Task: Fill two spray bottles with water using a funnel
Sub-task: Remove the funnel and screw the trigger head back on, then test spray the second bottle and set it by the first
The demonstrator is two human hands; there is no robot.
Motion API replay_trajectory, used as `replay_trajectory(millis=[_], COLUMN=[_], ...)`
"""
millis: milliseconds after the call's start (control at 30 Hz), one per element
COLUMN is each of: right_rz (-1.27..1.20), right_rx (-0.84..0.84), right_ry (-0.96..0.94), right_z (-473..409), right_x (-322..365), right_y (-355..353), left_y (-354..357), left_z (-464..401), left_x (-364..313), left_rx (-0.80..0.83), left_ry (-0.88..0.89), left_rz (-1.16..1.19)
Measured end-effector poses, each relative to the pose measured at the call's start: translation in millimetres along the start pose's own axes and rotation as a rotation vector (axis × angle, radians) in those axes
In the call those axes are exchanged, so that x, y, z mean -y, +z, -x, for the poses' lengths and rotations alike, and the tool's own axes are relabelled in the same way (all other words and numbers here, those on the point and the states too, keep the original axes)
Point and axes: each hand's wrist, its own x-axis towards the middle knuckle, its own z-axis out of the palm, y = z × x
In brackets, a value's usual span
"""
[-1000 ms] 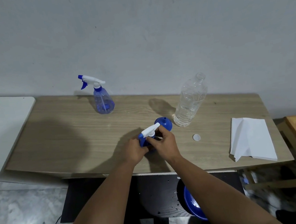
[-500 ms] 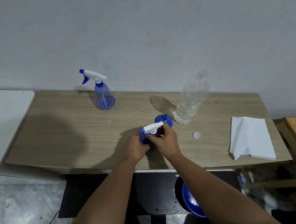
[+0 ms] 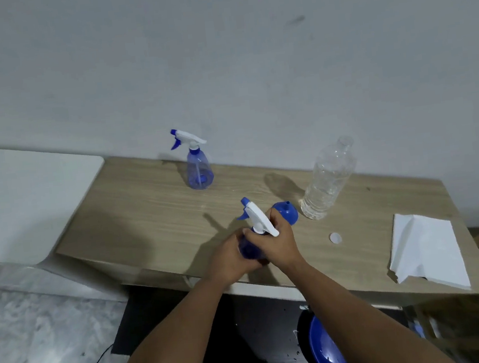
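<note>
Near the table's front edge I hold a blue spray bottle between both hands. My left hand grips its body. My right hand is curled round the neck below the white trigger head, whose nozzle points up and left. A blue funnel lies upside down on the table just behind my right hand. A second blue spray bottle stands upright at the back of the table. A clear water bottle without its cap stands to the right, holding a little water.
A white cap lies on the wooden table right of my hands. A folded white paper towel lies at the right end. A blue basin sits on the floor below. A white surface adjoins the table's left.
The trigger head has turned from pointing right to pointing up and left, as my right hand twisted on the neck. My view has shifted to the left.
</note>
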Motion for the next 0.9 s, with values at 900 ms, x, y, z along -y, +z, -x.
replay_trajectory(millis=[900], right_rz=[0.319], right_rx=[0.358], right_ry=[0.238], right_z=[49.3], right_x=[19.2], right_y=[113.5], left_y=[-131.2], left_z=[74.9], left_x=[58.0], left_rx=[-0.447], left_ry=[-0.177], left_rz=[-0.67])
